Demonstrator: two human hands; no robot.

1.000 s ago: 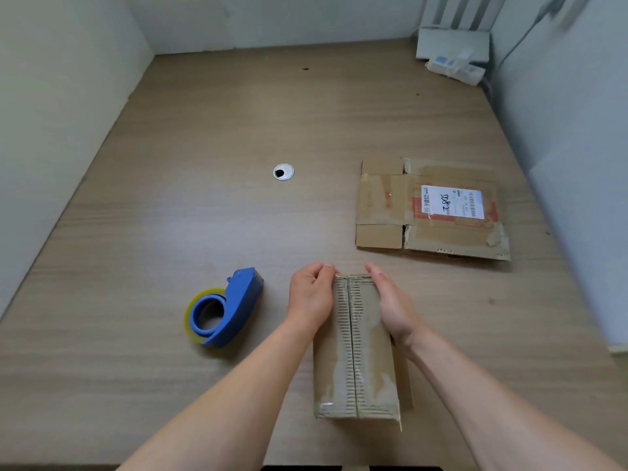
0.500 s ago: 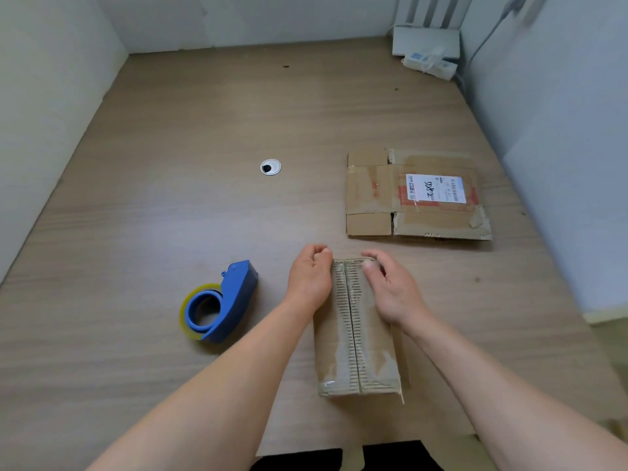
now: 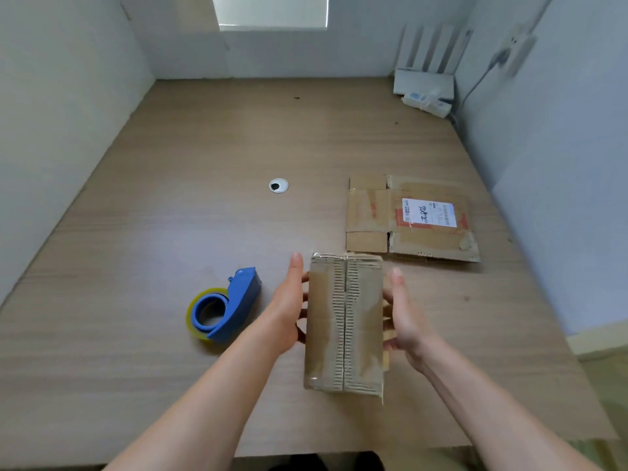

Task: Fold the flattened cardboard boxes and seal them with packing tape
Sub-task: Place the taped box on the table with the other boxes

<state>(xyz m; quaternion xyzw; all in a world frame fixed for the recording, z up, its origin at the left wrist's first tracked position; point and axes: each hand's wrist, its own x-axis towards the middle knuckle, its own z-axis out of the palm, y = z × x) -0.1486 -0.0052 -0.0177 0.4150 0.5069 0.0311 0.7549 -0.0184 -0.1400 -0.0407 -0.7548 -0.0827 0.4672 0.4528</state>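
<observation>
Box [image 3: 345, 321] is gripped between left hand [image 3: 289, 311] and right hand [image 3: 404, 321] at its side walls. Judged light, stiff, crushable; hold there.

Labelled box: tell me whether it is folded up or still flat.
Still flat. The labelled box lies on the table, flaps spread level with its panels; left hand and right hand hold the folded box.
</observation>
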